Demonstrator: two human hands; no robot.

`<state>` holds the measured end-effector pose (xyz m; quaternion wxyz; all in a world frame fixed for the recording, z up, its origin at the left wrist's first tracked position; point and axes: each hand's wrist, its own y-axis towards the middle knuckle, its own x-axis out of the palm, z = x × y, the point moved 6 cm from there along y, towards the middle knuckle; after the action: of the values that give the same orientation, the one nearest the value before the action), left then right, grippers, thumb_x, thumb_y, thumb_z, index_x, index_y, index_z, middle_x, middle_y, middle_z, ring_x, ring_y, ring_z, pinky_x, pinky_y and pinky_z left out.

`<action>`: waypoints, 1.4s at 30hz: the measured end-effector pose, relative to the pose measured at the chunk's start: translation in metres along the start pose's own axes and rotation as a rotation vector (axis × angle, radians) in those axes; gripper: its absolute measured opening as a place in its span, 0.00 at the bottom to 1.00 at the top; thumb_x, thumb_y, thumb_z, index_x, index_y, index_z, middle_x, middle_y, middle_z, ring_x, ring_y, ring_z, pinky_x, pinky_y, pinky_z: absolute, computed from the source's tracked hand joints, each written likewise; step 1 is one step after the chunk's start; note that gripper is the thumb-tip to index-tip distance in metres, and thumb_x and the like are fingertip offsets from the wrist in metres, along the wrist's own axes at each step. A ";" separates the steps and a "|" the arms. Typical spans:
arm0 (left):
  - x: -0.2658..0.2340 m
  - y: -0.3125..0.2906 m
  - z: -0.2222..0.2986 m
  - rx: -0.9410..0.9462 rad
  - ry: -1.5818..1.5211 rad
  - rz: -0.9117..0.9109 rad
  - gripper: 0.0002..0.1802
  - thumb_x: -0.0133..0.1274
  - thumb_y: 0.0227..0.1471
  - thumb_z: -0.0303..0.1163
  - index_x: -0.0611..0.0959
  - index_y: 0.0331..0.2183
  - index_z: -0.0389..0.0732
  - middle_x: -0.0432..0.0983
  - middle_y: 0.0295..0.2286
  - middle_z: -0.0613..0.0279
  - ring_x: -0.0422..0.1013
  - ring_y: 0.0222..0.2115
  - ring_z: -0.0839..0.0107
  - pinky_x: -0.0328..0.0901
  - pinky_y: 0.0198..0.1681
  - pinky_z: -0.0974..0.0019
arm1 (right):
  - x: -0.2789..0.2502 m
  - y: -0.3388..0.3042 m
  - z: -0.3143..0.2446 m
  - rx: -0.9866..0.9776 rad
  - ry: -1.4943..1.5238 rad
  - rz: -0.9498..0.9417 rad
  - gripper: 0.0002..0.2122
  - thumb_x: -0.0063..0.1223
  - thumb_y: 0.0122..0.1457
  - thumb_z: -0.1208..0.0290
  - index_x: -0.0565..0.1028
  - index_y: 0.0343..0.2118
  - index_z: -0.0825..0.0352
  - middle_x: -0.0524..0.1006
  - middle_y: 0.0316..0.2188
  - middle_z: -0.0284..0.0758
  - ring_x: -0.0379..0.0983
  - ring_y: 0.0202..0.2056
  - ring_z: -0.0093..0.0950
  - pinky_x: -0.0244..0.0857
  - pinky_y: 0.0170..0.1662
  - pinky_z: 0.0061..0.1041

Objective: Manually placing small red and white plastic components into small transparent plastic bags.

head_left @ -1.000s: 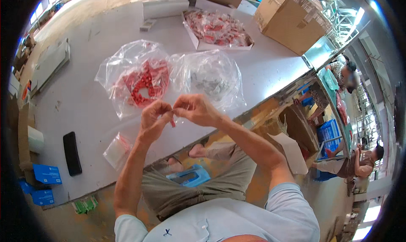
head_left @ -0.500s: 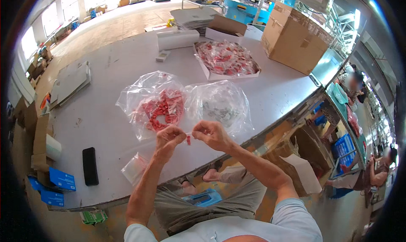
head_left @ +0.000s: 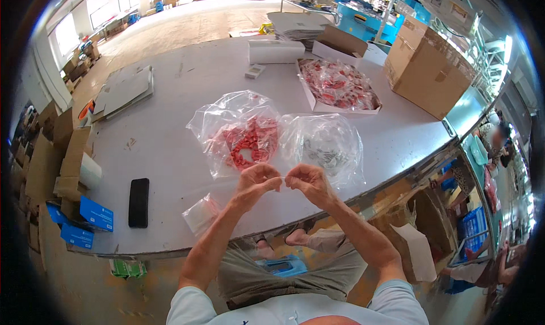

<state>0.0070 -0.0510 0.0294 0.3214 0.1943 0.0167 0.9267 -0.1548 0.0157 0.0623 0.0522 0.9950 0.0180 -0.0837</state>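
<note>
My left hand [head_left: 256,183] and my right hand [head_left: 306,182] meet fingertip to fingertip above the near edge of the grey table [head_left: 187,92]. Both pinch a tiny item between them; it is too small to identify. Just beyond the hands lie two clear plastic bags: one with red parts [head_left: 245,140] on the left, one with small pale parts [head_left: 326,146] on the right. A small empty-looking clear bag [head_left: 200,213] lies left of my left forearm.
A black phone [head_left: 138,202] lies at the near left. A white open box of red packets [head_left: 338,85] sits behind the bags, a brown carton [head_left: 427,66] at far right. Blue boxes [head_left: 85,220] and cardboard [head_left: 62,160] stand left of the table.
The view has shifted slightly, so the table sits lower in frame. My hands stay pressed together at the fingertips over the table edge, working the small item.
</note>
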 end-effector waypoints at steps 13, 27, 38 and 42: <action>0.008 -0.011 -0.006 -0.019 0.073 -0.143 0.05 0.62 0.52 0.18 0.84 0.34 0.34 0.77 0.31 0.61 0.76 0.31 0.71 0.72 0.34 0.67 | 0.008 -0.014 0.002 0.008 -0.027 -0.023 0.06 0.56 0.64 0.74 0.79 0.38 0.72 0.82 0.31 0.34 0.78 0.35 0.22 0.73 0.41 0.24; -0.009 0.001 -0.012 -0.050 -0.133 -0.034 0.06 0.66 0.53 0.28 0.87 0.33 0.35 0.82 0.27 0.61 0.74 0.27 0.76 0.69 0.32 0.70 | -0.002 -0.006 0.006 -0.057 0.013 0.106 0.05 0.55 0.66 0.74 0.79 0.38 0.70 0.80 0.29 0.31 0.75 0.32 0.19 0.71 0.37 0.21; -0.009 -0.004 -0.011 -0.029 -0.064 -0.035 0.04 0.65 0.54 0.27 0.85 0.31 0.38 0.80 0.26 0.63 0.73 0.26 0.76 0.69 0.32 0.69 | 0.002 -0.010 -0.001 -0.056 -0.091 0.102 0.09 0.61 0.64 0.68 0.80 0.40 0.69 0.82 0.31 0.33 0.76 0.34 0.20 0.72 0.40 0.22; -0.004 -0.003 -0.009 -0.022 -0.027 -0.064 0.06 0.65 0.54 0.29 0.85 0.31 0.38 0.80 0.26 0.64 0.73 0.27 0.75 0.68 0.32 0.68 | 0.005 -0.005 -0.005 -0.104 -0.180 0.066 0.10 0.63 0.62 0.68 0.80 0.40 0.69 0.82 0.32 0.34 0.76 0.35 0.21 0.71 0.40 0.23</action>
<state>0.0081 -0.0504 0.0191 0.3532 0.2028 0.0085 0.9132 -0.1495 0.0211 0.0661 0.1080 0.9794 -0.0154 -0.1699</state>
